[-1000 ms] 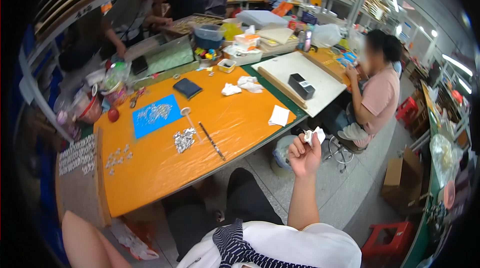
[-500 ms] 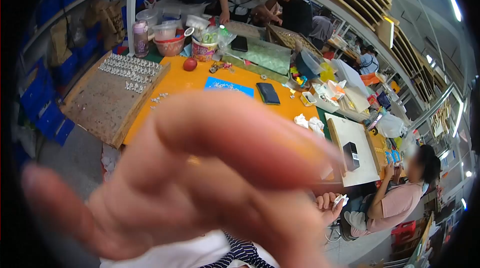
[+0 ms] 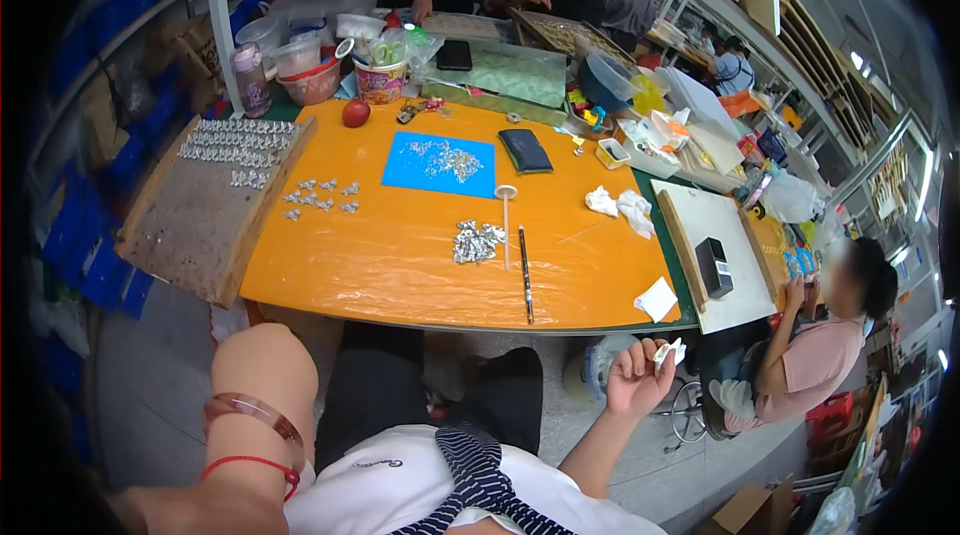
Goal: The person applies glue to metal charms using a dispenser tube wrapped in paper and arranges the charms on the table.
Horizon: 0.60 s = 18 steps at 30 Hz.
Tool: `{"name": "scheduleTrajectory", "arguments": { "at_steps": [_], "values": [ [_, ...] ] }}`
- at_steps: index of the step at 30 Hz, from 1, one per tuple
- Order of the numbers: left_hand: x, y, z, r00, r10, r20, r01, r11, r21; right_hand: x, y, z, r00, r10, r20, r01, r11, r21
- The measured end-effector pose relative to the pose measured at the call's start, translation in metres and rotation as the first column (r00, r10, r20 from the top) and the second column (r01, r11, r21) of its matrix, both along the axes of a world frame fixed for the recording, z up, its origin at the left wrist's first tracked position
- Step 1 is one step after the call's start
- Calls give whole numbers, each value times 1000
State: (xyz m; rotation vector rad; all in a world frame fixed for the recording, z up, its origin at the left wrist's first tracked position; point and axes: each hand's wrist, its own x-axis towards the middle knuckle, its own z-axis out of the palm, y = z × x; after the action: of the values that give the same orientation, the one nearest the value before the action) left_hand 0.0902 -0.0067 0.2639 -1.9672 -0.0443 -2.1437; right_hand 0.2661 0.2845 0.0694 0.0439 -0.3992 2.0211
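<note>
At the lower left my left forearm, with a bangle and a red string at the wrist, leads back toward the camera. Only a blurred part of my left hand (image 3: pixel 185 513) shows at the bottom edge, its fingers hidden. Beyond the table's front edge, on the right, my right hand (image 3: pixel 638 382) pinches a crumpled white tissue (image 3: pixel 670 351) between its fingertips. On the orange table (image 3: pixel 400 265) lie a pile of small silvery pieces (image 3: pixel 477 242), a white stick with a round end (image 3: pixel 507 225), a dark pencil (image 3: pixel 526 277) and a folded white paper (image 3: pixel 656 300).
A blue sheet (image 3: pixel 400 175) carries scattered silvery bits. A wooden board (image 3: pixel 190 225) at left holds rows of small metal pieces. A red apple (image 3: pixel 355 114), a dark pouch (image 3: pixel 525 150) and crumpled tissues (image 3: pixel 633 210) lie about. A co-worker (image 3: pixel 825 345) sits at right.
My left hand, large in front of the camera before, has drawn down to the lower left, uncovering the table. My right hand still holds the tissue. The view has shifted slightly.
</note>
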Motion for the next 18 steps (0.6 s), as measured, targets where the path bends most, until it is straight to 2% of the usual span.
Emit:
{"name": "scheduleTrajectory", "arguments": {
  "at_steps": [2,4,5,6,8,9,10,11,12,13,14,15,16,17,18],
  "values": [
    [6,1,-5,995,16,-98,-6,995,96,-1,1,-5,1000,-4,-5,4,1000,-13],
    [12,6,-15,975,157,-156,-115,962,248,-4,-1,-6,999,31,12,-31,999,-19],
    [13,10,-22,938,301,-171,-209,887,413,-5,-3,-5,999,26,24,-25,999,-37],
    [11,13,-27,868,449,-210,-296,809,507,-6,-3,-6,1000,18,15,-17,998,-54],
    [16,18,-48,857,482,-184,-220,663,716,-7,-3,-8,999,34,28,-33,999,-22],
    [7,19,-56,828,382,-411,-146,854,500,-8,-4,-7,999,24,34,-23,999,-26],
    [-3,21,-65,776,221,-590,-101,968,229,-7,-4,-6,999,23,22,-22,999,-34],
    [-17,34,-83,798,198,-570,-126,978,164,-6,-4,-6,1000,24,19,-23,999,-29],
    [-27,44,-90,790,200,-580,-287,956,-62,-5,-3,-4,1000,21,13,-21,1000,-19],
    [-38,53,-97,773,214,-597,-445,854,-269,-3,-3,-3,1000,19,15,-19,1000,-22],
    [-47,67,-105,703,300,-644,-658,618,-431,-1,-3,-2,1000,5,15,-5,1000,-18],
    [-56,81,-112,573,332,-749,-818,292,-496,2,-3,-3,1000,-11,16,11,1000,-16],
    [-70,111,-145,655,580,-485,-723,293,-626,5,-3,-4,1000,-16,25,16,1000,-23],
    [-89,131,-162,558,647,-520,-773,177,-609,7,-2,-4,999,-23,37,23,1000,-18],
    [-106,144,-175,569,607,-555,-735,72,-674,9,-2,-5,998,-28,50,29,1000,-11]
  ]
}}
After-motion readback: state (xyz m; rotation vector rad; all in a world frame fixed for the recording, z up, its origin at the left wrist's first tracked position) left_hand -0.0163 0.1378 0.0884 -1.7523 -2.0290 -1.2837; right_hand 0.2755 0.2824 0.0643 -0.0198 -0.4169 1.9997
